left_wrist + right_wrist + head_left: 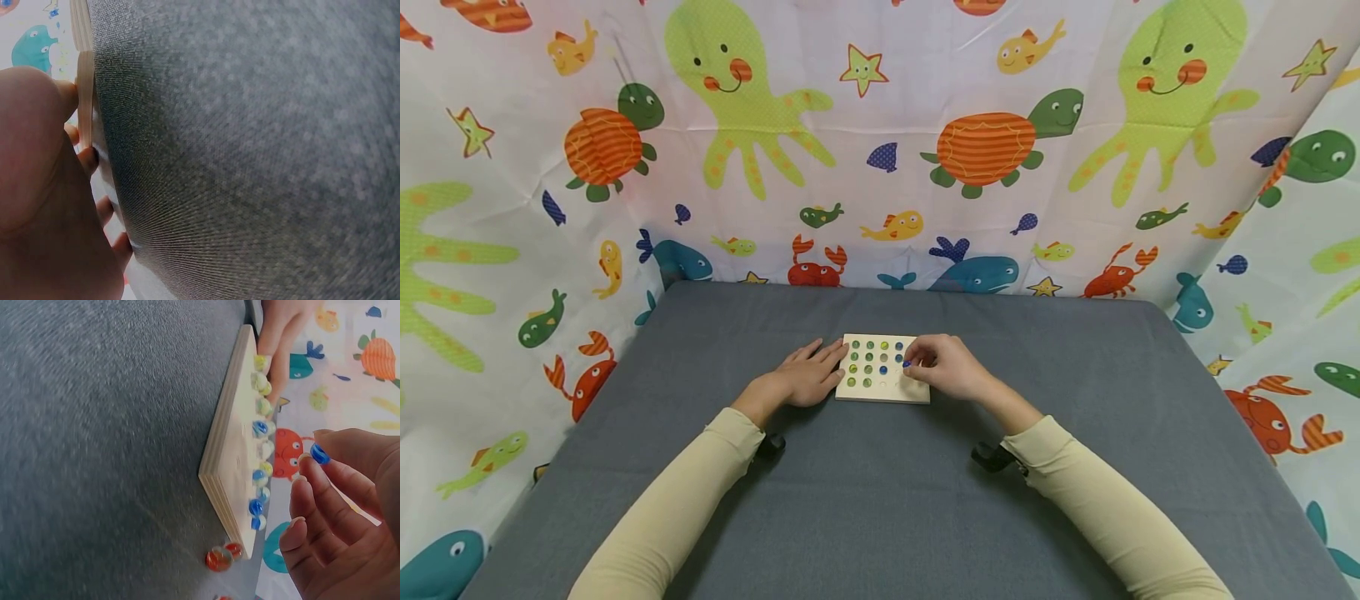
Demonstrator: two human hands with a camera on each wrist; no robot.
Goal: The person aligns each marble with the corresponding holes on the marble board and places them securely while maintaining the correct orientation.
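Sleeves: two cream sleeves enter from the near edge of the grey table.
Right hand: the right hand hovers over the right part of the wooden board, with the fingers curled and the blue marble pinched between thumb and fingertip.
Blue marble: it is held just above the board's right side, apart from the wood (the wrist view shows a gap).
Handling, judged: the marble is probably glass, so hard, smooth, light and prone to roll or slip; a fingertip pinch across its middle suits it.
Left hand: the left hand lies flat on the table, its fingers fairly straight and touching the board's left edge.
Board: a pale square slab lies flat at mid-table, with green, yellow and blue marbles seated in rows of dimples; it looks stiff and light.
Loose marbles: two orange marbles rest on the cloth by the board's corner.
Backdrop: a sea-creature curtain hangs behind.
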